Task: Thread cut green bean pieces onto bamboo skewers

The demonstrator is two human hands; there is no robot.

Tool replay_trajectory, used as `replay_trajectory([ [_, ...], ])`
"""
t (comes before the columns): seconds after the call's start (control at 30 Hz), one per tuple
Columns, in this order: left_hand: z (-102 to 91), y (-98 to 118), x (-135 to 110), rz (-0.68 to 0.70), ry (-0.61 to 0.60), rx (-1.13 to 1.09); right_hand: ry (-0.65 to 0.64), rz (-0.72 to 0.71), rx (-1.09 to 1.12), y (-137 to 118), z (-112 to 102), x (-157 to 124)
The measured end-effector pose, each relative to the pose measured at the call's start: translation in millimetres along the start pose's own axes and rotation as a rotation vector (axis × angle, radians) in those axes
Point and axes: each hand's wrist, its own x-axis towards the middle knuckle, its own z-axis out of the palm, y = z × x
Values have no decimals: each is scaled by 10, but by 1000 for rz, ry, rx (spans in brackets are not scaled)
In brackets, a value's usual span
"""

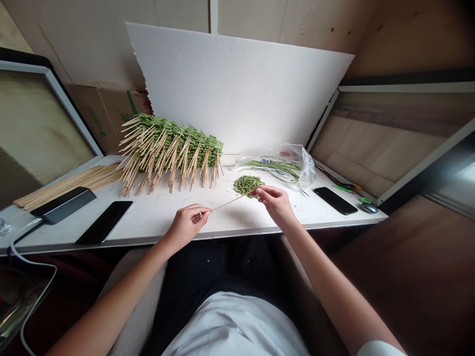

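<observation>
A thin bamboo skewer slants between my hands, above the white tabletop. My left hand is closed and pinches the skewer's near end between thumb and fingertips. At its far end, my right hand pinches what looks like a short green stalk piece against the tip; the fingers partly hide it. Just behind the right fingers lies a small pile of cut green stalk pieces. To the left is a large stack of loaded skewers, their bare ends sticking out toward me.
Loose bamboo skewers lie at the left, beside a dark stand with a white cable and a black phone. Long green stalks rest in a clear plastic bag. Another phone lies right. A white board stands behind.
</observation>
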Motion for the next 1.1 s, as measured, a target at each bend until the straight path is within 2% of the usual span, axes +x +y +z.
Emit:
replay_trajectory([
  [0.17,-9,2,15,9,5,20,-36,-2,-25,-29,0,-29],
  [0.37,-13,16,26,-1,28,4,-68,54,72,-36,45,-25],
  [0.53,0,20,15,24,17,27,-54,74,105,-7,46,-12],
  [0.83,-17,54,66,138,59,143,12,2,35,47,58,-33],
  [1.1,-60,79,83,178,42,151,3,-3,38,109,101,-62],
])
